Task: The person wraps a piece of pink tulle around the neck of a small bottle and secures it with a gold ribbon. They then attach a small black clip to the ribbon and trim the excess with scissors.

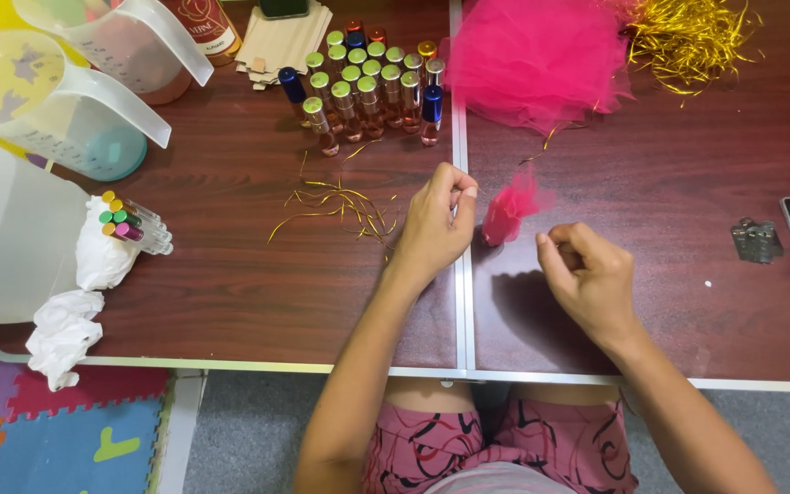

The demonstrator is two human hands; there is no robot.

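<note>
One little pink net bundle sits on the desk; left hand and right hand both pinch shut, maybe on thread; many small bottles wait unwrapped.

Sheer pink tulle pouch, glossy gold foil strands (thin), matt wood-grain table

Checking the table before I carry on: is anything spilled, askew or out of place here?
Nothing spilled. Loose gold strands lie scattered on the table left of the left hand, away from the gold pile. Crumpled tissues hang over the front edge. The bottles all stand upright.
</note>
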